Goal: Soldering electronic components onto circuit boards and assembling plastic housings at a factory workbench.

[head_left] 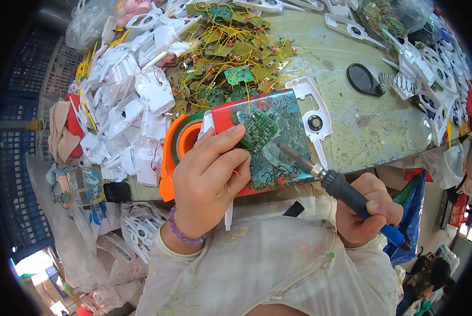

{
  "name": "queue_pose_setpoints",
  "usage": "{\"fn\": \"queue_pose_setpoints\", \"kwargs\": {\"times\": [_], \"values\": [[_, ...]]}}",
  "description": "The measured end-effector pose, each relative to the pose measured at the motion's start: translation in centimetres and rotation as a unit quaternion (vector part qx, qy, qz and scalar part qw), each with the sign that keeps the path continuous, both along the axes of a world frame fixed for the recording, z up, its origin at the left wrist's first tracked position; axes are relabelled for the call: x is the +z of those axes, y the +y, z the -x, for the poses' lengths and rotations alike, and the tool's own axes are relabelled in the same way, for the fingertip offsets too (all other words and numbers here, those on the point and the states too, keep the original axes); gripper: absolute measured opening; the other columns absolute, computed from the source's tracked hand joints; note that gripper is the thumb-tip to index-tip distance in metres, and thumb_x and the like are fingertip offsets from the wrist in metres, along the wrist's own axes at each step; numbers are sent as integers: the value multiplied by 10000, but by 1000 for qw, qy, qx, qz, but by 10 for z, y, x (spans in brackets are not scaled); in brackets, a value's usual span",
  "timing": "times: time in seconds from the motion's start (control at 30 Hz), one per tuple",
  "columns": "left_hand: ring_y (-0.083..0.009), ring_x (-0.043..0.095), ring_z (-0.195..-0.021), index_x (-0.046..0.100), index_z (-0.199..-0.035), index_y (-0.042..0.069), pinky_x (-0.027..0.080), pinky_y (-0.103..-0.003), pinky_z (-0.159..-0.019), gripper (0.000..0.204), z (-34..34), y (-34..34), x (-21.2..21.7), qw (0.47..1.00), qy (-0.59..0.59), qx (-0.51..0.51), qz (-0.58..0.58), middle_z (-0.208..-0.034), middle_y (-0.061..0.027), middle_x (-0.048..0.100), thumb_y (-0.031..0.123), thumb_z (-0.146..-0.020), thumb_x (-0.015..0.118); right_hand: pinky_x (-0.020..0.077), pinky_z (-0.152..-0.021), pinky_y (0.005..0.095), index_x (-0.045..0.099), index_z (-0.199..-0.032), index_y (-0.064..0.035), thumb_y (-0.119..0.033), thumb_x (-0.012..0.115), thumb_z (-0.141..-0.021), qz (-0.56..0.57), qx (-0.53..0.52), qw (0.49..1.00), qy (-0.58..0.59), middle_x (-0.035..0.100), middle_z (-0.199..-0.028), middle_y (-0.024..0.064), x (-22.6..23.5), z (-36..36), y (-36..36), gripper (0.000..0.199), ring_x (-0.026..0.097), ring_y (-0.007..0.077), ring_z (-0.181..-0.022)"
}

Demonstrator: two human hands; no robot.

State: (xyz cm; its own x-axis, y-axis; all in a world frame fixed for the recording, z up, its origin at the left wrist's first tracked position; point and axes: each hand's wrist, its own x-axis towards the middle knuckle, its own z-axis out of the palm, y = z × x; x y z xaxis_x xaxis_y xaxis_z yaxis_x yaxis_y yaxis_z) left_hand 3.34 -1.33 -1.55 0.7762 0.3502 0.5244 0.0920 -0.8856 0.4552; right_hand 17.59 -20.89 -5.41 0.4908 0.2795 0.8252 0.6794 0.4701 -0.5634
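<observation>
A small green circuit board [259,132] is pinched in the fingers of my left hand [207,176], tilted over a red-edged pad with a stained, shiny surface [291,118]. My right hand [370,208] grips a soldering iron [346,190] by its blue and black handle. The iron's metal tip points up and left, close to the board's lower right edge; whether they touch I cannot tell. Under the pad's right side lies a white plastic housing part [323,138] with a round black piece in it. An orange tape dispenser [167,163] stands left of my left hand.
White plastic shells [128,100] are heaped on the left. Behind the pad lies a pile of circuit boards with yellow wires [236,47]. A round black dish [363,79] and a coil spring stand [399,81] sit at the right, near more white parts [436,73].
</observation>
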Motion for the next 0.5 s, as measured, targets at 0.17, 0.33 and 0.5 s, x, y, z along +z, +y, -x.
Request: {"fn": "queue_pose_setpoints", "kwargs": {"times": [0.17,0.33,0.5], "values": [[-302,671,-961,677,-927,14,529,-431,-939,246,2,2,-1,999,-4,-12,42,-1133,-127,673,-4,-700,769,348,-447,298,463,-1048,-23,-291,529,-1006,-43,-2,998,49,513,-706,77,-11,-5,4,279,429,138,-484],[-314,592,-1123,648,-1171,9,502,-384,-902,430,15,6,-3,995,-63,18,72,-1287,-169,561,-3,-756,760,347,-510,273,474,-1091,-39,-318,477,-1033,4,-30,998,54,458,-642,41,-10,-10,2,286,426,123,-538],[-242,636,-946,665,-1115,21,437,-392,-969,361,28,10,-8,991,-75,77,74,-1091,-114,665,-18,-768,758,343,-474,287,457,-1069,1,-250,509,-1012,-25,-8,996,81,465,-649,77,-13,-13,4,263,424,137,-521]]}}
